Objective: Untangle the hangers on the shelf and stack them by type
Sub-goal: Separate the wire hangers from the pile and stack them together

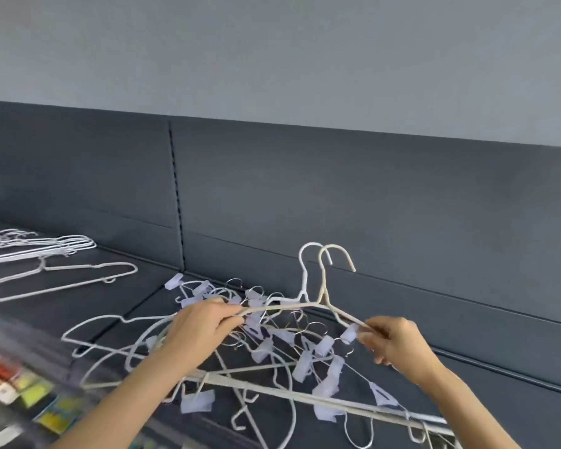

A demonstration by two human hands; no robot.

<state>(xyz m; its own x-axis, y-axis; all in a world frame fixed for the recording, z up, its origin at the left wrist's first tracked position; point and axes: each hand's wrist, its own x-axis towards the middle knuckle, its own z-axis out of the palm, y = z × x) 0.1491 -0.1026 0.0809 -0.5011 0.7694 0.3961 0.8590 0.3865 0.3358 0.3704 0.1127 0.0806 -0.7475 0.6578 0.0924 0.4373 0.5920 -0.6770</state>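
A tangle of white wire hangers and clip hangers (pixel 272 348) lies on the dark shelf (pixel 499 416). Lifted above it are two white wire hangers (pixel 321 286), hooks pointing up. My left hand (pixel 204 328) grips their left arm. My right hand (pixel 392 341) pinches their right end, next to a pale clip (pixel 350 332). At the far left lies a sorted stack of white wire hangers (pixel 46 246), with a single hanger (pixel 78 273) in front of it.
The dark back panel (pixel 337 189) rises behind the shelf, with a slotted upright (pixel 177 196). Coloured packaged goods (pixel 30 393) sit blurred on a lower level at the bottom left.
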